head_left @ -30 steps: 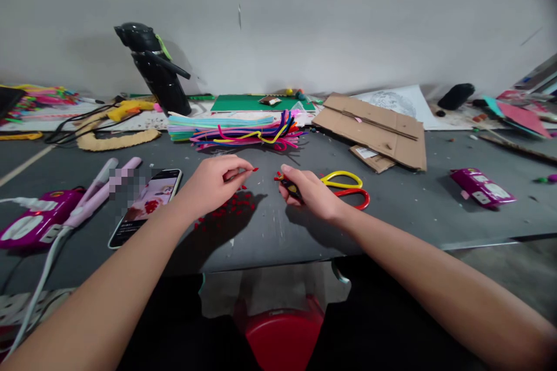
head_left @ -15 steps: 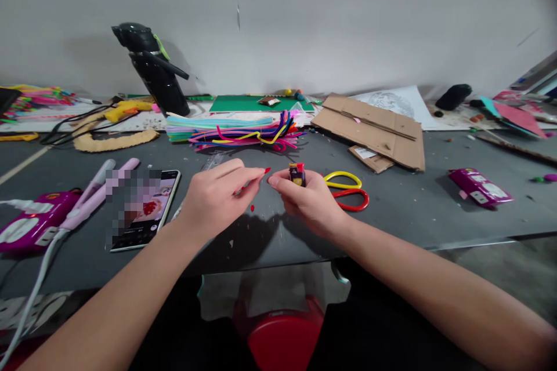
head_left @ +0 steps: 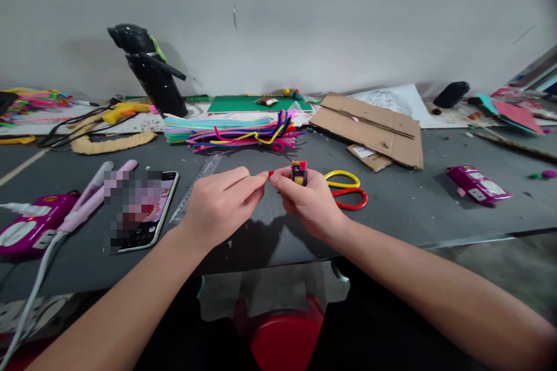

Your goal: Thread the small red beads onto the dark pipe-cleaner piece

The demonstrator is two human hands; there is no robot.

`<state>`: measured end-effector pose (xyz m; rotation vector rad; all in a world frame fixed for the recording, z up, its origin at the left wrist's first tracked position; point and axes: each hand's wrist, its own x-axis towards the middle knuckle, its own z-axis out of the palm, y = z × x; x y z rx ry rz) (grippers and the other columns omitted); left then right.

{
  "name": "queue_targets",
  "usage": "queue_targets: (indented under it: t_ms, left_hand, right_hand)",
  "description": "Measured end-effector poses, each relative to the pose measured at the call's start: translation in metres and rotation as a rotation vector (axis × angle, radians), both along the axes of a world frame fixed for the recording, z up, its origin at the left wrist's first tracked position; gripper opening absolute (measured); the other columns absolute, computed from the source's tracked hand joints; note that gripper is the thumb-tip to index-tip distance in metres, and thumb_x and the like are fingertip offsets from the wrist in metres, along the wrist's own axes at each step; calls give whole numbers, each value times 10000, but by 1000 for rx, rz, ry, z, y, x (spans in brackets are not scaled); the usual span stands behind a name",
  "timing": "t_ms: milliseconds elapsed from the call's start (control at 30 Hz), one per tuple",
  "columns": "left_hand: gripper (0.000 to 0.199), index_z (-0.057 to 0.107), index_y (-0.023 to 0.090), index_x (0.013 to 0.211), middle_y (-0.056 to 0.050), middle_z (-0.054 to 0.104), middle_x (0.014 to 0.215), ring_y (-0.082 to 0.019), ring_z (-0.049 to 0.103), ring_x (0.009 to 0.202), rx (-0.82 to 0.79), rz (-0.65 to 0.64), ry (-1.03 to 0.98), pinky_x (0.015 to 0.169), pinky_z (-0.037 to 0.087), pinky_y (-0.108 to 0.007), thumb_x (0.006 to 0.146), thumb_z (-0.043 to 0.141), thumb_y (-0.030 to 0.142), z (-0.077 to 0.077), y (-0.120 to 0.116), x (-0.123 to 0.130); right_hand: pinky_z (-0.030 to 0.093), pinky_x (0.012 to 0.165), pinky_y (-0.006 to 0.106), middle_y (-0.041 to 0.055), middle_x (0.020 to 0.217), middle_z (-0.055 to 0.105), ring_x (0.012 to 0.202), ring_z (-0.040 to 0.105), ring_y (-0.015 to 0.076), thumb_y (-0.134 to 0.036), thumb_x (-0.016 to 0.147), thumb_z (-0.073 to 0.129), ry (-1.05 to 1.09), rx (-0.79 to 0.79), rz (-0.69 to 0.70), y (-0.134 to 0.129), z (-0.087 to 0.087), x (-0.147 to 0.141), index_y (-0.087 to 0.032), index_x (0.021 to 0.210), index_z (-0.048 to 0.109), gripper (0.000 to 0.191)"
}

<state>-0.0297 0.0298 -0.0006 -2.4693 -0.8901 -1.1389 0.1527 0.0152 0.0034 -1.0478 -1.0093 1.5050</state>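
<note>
My left hand (head_left: 224, 200) is closed in a pinch on a small red piece (head_left: 271, 174); its exact kind is too small to tell. Thumb and forefinger of my right hand (head_left: 307, 200) meet the same piece from the other side. A dark lighter (head_left: 299, 174) with a red and gold top stands up out of my right fist, and no flame shows. Scissors (head_left: 348, 190) with one yellow and one red handle loop lie just beyond my right hand, their blades hidden behind it. A clear ruler (head_left: 198, 185) lies partly behind my left hand.
Pipe cleaners (head_left: 235, 130) in many colours lie in a bundle ahead, with cardboard (head_left: 369, 127) to their right. At left are a phone (head_left: 150, 214), a pink hair straightener (head_left: 98, 197) and a purple power strip (head_left: 39, 223). A black flask (head_left: 152, 75) stands by the wall.
My hands have come together, and my right fingertips now touch the red piece. A red bit seen on the table below my left hand is now out of sight.
</note>
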Motion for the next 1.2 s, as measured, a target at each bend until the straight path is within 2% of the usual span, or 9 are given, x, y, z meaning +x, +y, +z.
queue_targets:
  t_ms: [133, 300, 433, 533, 600, 800, 1033, 1100, 1200]
  left_hand:
    - [155, 730, 175, 1011, 16, 592, 676, -91, 523, 596, -42, 7, -7, 573, 406, -224, 897, 630, 142, -1, -2, 1]
    - [185, 738, 171, 1035, 38, 496, 632, -84, 467, 573, -271, -4, -168, 566, 390, -223, 888, 626, 163, 6, -5, 8]
    - [147, 727, 166, 957, 30, 544, 625, -91, 462, 536, -634, 39, -357, 518, 399, -224, 874, 654, 264, 14, -5, 10]
    - [209, 710, 168, 964, -13, 669, 743, -112, 557, 593, -932, -31, -462, 537, 458, -225, 883, 665, 356, 15, -4, 9]
    - [244, 709, 169, 980, -36, 706, 823, -129, 601, 647, -1021, -77, -488, 562, 485, -231, 876, 681, 388, 14, -3, 9]
    - [236, 712, 171, 980, -47, 731, 860, -142, 646, 700, -1038, -97, -505, 601, 513, -229, 884, 681, 384, 13, -3, 11]
    - [235, 701, 168, 948, -17, 692, 754, -107, 586, 590, -1002, -61, -478, 537, 484, -209, 901, 663, 395, 15, -2, 11]
    - [244, 695, 169, 944, -14, 687, 747, -105, 588, 584, -985, -57, -488, 534, 485, -204, 905, 659, 407, 15, -2, 10]
    - [255, 684, 169, 948, -19, 694, 755, -116, 611, 604, -971, -49, -473, 541, 492, -207, 911, 653, 419, 16, -1, 10]
  right_hand:
    - [226, 417, 221, -74, 475, 416, 430, 314, 65, -331, 796, 722, -25, 24, -7, 1, -2, 1, -156, 784, 635, 196]
    - [241, 423, 218, -73, 496, 408, 438, 315, 64, -308, 801, 710, -42, 63, -18, 3, -5, 2, -160, 773, 632, 170]
    - [257, 430, 223, -62, 526, 434, 447, 342, 69, -319, 799, 709, -83, 79, -31, 5, -7, 5, -154, 809, 653, 175]
    - [268, 445, 228, -55, 544, 452, 459, 365, 74, -317, 797, 701, -119, 101, -20, 5, -4, 7, -153, 815, 659, 170]
    - [272, 452, 232, -54, 537, 458, 462, 374, 76, -312, 793, 698, -140, 112, -8, 4, -2, 7, -153, 803, 656, 165]
    - [279, 462, 236, -57, 521, 461, 463, 379, 77, -294, 790, 687, -177, 141, 8, 3, 2, 6, -145, 790, 660, 151]
    - [272, 456, 223, -61, 528, 439, 466, 368, 73, -320, 818, 689, -161, 149, 9, 3, -1, 7, -159, 789, 640, 171]
    - [253, 444, 215, -68, 521, 418, 457, 338, 69, -348, 824, 684, -107, 119, 26, 3, -1, 7, -173, 762, 593, 207]
    - [199, 412, 209, -75, 482, 367, 415, 258, 68, -457, 868, 578, 19, -23, 163, 6, -3, 7, -189, 720, 529, 310]
